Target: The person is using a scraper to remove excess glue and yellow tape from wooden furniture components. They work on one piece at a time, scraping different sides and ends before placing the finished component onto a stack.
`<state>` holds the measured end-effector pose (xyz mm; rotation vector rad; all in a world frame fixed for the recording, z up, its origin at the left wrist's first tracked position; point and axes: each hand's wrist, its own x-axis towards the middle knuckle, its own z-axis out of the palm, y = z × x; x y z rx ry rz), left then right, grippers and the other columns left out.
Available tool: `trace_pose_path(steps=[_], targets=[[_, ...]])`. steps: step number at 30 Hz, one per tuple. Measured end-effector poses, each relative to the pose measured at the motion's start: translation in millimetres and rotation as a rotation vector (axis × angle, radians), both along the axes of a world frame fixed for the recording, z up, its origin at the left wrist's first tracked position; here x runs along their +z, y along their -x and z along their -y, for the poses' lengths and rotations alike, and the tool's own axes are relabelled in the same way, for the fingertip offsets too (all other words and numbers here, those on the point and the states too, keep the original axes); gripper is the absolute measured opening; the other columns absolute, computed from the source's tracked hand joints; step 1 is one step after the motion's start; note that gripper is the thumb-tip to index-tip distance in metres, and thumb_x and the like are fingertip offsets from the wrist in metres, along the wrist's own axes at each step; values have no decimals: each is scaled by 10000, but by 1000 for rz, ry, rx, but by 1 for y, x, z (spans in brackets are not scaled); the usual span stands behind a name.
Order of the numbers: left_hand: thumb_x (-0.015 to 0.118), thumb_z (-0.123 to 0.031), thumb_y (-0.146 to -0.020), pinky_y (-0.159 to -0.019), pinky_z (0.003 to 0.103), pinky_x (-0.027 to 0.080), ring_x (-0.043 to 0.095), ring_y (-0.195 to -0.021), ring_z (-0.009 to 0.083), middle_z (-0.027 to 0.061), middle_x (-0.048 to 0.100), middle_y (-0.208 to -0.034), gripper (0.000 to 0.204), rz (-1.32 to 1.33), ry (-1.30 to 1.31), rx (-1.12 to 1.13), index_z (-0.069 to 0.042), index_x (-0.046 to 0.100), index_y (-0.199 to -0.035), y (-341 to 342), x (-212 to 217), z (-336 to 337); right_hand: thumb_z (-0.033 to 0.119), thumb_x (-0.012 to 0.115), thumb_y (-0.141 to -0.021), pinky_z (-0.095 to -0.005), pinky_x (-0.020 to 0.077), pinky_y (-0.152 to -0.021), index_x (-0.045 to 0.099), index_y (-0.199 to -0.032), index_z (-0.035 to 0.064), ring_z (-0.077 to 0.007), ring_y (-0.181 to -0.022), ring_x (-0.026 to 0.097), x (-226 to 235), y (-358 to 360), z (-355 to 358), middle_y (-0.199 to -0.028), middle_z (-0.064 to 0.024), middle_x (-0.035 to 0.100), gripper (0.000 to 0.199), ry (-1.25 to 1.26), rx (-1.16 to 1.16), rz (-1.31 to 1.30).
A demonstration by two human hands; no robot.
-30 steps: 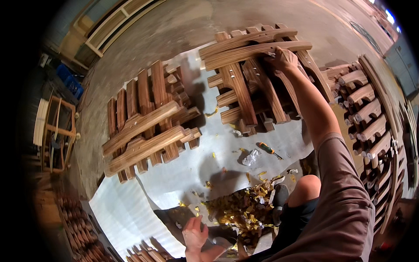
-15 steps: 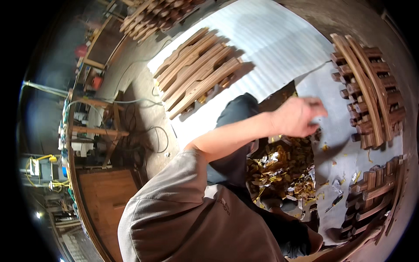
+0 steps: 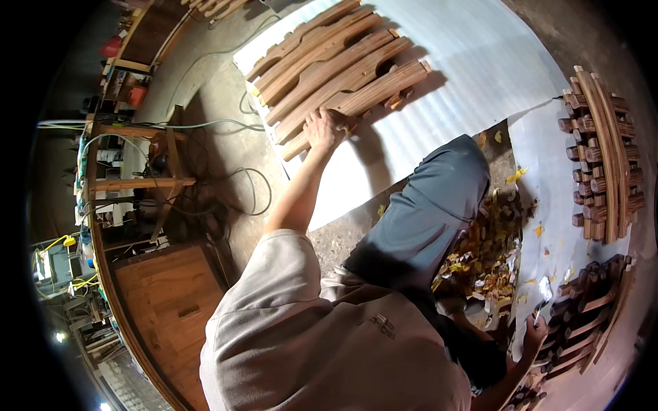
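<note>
My left hand (image 3: 323,130) reaches out to a row of brown wooden slats (image 3: 329,82) with curved cut-outs, lying side by side on a white foam sheet (image 3: 473,61). Its fingers curl over the nearest slat (image 3: 384,89), close to that slat's left end. At the lower right my right hand (image 3: 535,331) is closed around a slim tool (image 3: 539,316), whose pale tip sticks up past the fingers. Just beyond the tip lies a crumpled whitish scrap (image 3: 545,288). Most of the tool's handle is hidden in the hand.
Stacked wooden pieces (image 3: 603,157) stand on the right, with another pile (image 3: 582,315) below. Yellow and brown scraps (image 3: 480,253) cover the floor by my bent knee (image 3: 456,175). Cables (image 3: 250,181) loop near a wooden stand (image 3: 147,183) and a brown cabinet (image 3: 168,291) on the left.
My left hand has swung from the right, above the scraps, to the slats on the left. My right hand has come into view and taken up the tool lying on the sheet.
</note>
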<state>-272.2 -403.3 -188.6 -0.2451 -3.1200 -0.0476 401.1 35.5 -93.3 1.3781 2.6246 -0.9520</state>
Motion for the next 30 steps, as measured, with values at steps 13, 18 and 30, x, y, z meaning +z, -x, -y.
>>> trace_pose_path(steps=[13, 18, 30], targets=[[745, -399, -789, -1021, 497, 381, 469, -1241, 349, 197, 492, -1329, 820, -22, 120, -282, -65, 392, -1450, -3, 15, -18, 187, 647, -867, -346, 430, -582, 626, -880, -22, -149, -597, 468, -3, 64, 63, -638, -95, 536, 211, 63, -151, 110], [660, -596, -838, -1045, 493, 364, 449, -1272, 377, 216, 485, -1361, 869, -235, 160, -387, -26, 412, -1445, 30, -31, -39, 200, 638, -871, -384, 417, -572, 622, -878, -30, -184, -577, 456, -15, 56, 76, -611, -121, 498, 231, 71, -164, 128], [635, -247, -829, -953, 455, 464, 570, -1159, 333, 176, 602, -1173, 443, 152, -74, -379, -76, 529, -1224, 9, 30, -58, 164, 625, -891, -399, 440, -579, 602, -832, -26, -283, -575, 531, -36, 12, 78, -676, -186, 566, 200, -63, -166, 48]])
